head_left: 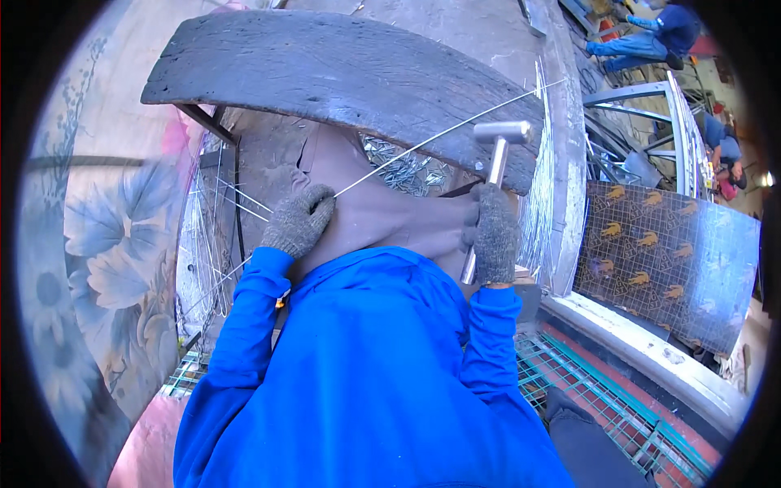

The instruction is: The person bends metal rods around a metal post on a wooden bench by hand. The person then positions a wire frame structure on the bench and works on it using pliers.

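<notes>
My left hand (300, 221), in a grey knit glove, is closed around a thin metal rod (423, 145). From that hand the rod slants up to the right, crossing over a dark worn wooden bench (325, 65). My right hand (495, 236), gloved alike, grips a metal hammer (499, 159) by its handle. The hammer's head points away from me, above the bench's near right edge and apart from the rod. The handle's lower end shows below my right hand.
Bundles of thin rods (541, 203) stand right of the bench, and short metal pieces (407, 172) lie under it. A patterned sheet (663, 260) leans at the right by a metal frame (679, 122). Floral cloth (122, 268) hangs left. Two people are at the far right.
</notes>
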`<state>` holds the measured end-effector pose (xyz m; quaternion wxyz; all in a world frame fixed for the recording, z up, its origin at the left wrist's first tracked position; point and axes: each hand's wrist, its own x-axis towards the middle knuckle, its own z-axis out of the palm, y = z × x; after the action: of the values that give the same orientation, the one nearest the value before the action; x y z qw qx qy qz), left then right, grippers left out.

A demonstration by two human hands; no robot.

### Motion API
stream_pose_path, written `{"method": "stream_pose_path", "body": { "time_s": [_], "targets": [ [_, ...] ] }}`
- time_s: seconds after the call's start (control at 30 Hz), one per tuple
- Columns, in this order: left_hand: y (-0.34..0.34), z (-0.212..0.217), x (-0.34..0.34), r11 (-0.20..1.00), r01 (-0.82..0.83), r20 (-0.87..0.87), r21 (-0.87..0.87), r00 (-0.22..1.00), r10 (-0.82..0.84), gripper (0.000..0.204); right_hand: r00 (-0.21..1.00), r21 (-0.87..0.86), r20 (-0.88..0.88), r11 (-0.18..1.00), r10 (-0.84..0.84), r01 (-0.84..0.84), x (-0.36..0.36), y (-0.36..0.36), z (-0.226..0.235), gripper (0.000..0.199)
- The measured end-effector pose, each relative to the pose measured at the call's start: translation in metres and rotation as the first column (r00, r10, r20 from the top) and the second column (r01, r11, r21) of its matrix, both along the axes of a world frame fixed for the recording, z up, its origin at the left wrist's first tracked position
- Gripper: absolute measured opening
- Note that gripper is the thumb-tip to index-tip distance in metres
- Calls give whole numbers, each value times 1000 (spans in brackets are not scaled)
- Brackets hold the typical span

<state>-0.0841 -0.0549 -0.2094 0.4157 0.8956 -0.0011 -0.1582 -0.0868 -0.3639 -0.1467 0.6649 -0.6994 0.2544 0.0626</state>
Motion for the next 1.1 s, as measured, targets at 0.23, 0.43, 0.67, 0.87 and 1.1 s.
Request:
{"method": "stream_pose_path", "body": {
  "time_s": [0.23,0.43,0.67,0.87,1.1],
  "targets": [
    [-1,-5,-3,999,35,-41,29,999,-34,34,665,-966,256,219,702,140,18,-9,-51,30],
    [5,-10,-5,996,68,-91,-56,993,-73,36,967,-554,-126,793,220,-253,20,-18,-74,60],
    [27,-18,-3,977,96,-172,-193,976,-130,36,886,-709,133,667,444,-228,17,-26,-80,48],
    [36,-16,-6,977,67,-227,-203,967,-114,32,759,-986,-40,95,650,-134,22,-25,-64,47],
    [42,-19,-14,966,-17,-282,-259,958,-58,21,824,-929,12,311,567,-200,15,-24,-68,42]
  ]
}}
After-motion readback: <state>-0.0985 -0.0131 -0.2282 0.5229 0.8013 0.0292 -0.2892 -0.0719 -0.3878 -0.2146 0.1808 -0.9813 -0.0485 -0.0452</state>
